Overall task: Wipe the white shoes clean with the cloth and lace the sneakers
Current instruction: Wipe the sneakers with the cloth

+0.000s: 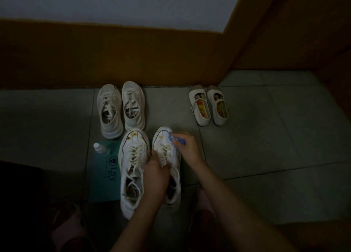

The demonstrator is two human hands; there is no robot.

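Note:
Two white laced sneakers stand side by side on the floor in front of me. The left sneaker (133,168) shows brown stains on its toe. My left hand (156,173) grips the right sneaker (166,149) at its tongue and laces. My right hand (187,146) presses a blue and white cloth (175,137) against that sneaker's toe side. Both hands are closed.
A teal paper bag (103,177) lies flat under the left sneaker, with a small clear bottle (99,148) at its far corner. A beige sneaker pair (120,109) and white strap shoes (209,104) stand by the brown wall base (114,58). Grey tiles (275,137) spread rightward.

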